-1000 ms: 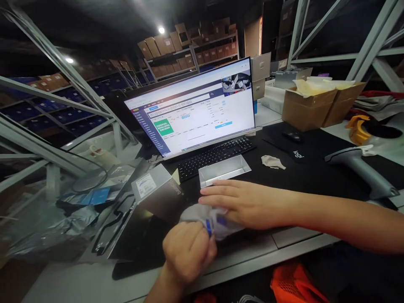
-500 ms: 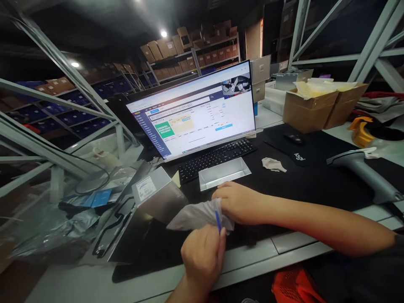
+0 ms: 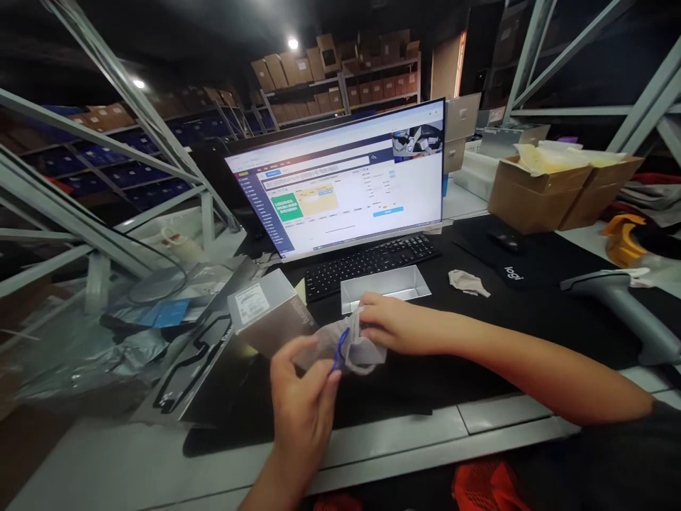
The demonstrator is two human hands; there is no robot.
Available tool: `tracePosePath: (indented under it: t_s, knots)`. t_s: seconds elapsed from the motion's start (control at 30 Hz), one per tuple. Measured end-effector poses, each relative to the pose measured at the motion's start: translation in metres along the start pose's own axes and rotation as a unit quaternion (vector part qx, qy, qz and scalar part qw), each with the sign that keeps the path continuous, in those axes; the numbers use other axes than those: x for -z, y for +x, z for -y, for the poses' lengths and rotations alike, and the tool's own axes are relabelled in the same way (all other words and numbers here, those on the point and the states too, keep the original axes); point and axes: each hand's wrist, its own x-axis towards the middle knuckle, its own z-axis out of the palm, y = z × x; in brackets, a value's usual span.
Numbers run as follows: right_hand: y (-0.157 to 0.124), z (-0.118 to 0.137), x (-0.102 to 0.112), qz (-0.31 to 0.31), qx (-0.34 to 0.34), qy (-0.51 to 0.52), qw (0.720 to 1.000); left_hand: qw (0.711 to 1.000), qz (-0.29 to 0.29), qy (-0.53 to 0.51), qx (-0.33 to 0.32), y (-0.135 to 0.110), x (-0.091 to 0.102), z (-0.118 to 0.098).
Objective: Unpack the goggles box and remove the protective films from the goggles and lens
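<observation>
A thin grey cloth pouch (image 3: pixel 333 333) hangs between my two hands over the black desk mat. My left hand (image 3: pixel 303 390) pinches the pouch's near-left side, thumb and index finger at a bent blue strip (image 3: pixel 340 349) that looks like a cord. On the other side, my right hand (image 3: pixel 396 324) is closed on the bunched cloth, its fingertips partly hidden. Behind it lies an open, shallow silver box (image 3: pixel 386 287). To the left, a grey box (image 3: pixel 271 312) with a white label rests tilted against a flat box (image 3: pixel 199 362) bearing a black outline.
A lit monitor (image 3: pixel 340 191) and black keyboard (image 3: pixel 372 266) stand behind. On the right are a crumpled beige cloth (image 3: pixel 468 282), a mouse (image 3: pixel 505 243), a barcode scanner (image 3: pixel 611 305) and cardboard boxes (image 3: pixel 537 188). Plastic bags (image 3: pixel 106 355) are heaped at left.
My left hand has moved up and left, its fingers opening from a fist to a pinch. The pouch is more bunched, and the blue strip now curves. The view has shifted slightly.
</observation>
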Motion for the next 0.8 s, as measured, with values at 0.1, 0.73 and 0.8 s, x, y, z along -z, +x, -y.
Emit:
tracePosePath:
  t_s: [0.1, 0.73, 0.8]
  knots:
    - [0.013, 0.000, 0.009, -0.015, -0.047, 0.061, 0.997, 0.994, -0.038, -0.062, 0.080, 0.018, 0.006, 0.006]
    - [-0.066, -0.078, 0.133, -0.007, -0.194, 0.353, 0.916, 0.926, -0.078, -0.246, 0.275, -0.011, -0.017, 0.043]
    - [-0.070, -0.082, 0.139, -0.062, -0.189, 0.379, 0.904, 0.953, 0.062, -0.202, 0.216, -0.016, -0.022, 0.040]
